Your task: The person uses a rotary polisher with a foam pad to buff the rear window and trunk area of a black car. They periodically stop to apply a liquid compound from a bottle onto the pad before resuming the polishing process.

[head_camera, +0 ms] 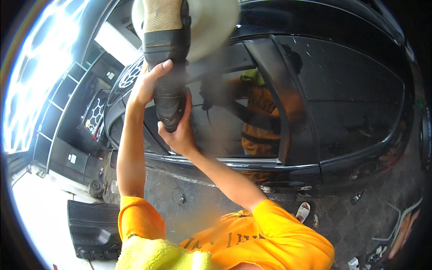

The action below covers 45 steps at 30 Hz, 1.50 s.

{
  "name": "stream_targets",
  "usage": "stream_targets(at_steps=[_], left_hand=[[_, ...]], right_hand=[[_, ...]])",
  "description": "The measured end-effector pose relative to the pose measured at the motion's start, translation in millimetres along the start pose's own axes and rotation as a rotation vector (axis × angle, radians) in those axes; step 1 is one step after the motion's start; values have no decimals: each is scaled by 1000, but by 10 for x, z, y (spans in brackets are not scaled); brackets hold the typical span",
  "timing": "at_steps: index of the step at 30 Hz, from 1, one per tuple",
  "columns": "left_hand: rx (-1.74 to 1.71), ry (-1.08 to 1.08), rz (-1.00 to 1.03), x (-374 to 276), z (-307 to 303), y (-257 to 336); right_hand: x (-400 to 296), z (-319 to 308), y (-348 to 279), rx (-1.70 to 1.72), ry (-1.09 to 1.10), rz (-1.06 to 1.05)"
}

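Note:
Both hands hold a cordless-looking power polisher (168,44) with a black and tan body, raised at the top of the view. My left hand (148,81) wraps the middle of its body, thumb across the upper face. Lower down, my right hand (180,131) grips the black rear end. A pale round polishing pad (214,28) shows behind the tool, partly blurred and cut off by the frame. It lies over the upper side of a glossy black car (324,20); whether it touches the paint I cannot tell. The dark side window (351,91) mirrors my orange shirt and arms.
A yellow-green microfibre towel (162,253) lies over my shoulder. Black ridged plastic liner (92,229) rests at lower left. On the tiled floor (270,209) are a pale sandal (303,212) and a bent metal tube frame (398,222). Hexagonal lights (40,60) glow at left.

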<state>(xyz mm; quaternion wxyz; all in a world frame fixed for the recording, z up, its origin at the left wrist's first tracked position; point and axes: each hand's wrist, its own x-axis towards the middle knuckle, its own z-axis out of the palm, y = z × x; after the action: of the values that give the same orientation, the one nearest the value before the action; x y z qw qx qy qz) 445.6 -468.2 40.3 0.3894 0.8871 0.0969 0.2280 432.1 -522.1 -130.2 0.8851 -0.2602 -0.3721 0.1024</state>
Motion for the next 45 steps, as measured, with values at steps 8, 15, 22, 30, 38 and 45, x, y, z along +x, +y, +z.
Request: stream_targets(at_steps=[8, 15, 22, 30, 38, 45], left_hand=[[103, -16, 75, 139, 166, 50], [145, -111, 123, 552, 590, 248], [142, -84, 128, 380, 353, 114], [-53, -88, -36, -94, -353, -174], [-5, -146, -8, -3, -486, -241], [90, -226, 66, 203, -221, -50]], right_hand=[[68, -123, -24, -21, 84, -138], [245, -472, -113, -163, 199, -207], [184, -316, -111, -153, 151, -171], [-38, 288, 312, -12, -25, 75], [64, 483, 531, -49, 67, -109], [181, 453, 461, -66, 214, -214]])
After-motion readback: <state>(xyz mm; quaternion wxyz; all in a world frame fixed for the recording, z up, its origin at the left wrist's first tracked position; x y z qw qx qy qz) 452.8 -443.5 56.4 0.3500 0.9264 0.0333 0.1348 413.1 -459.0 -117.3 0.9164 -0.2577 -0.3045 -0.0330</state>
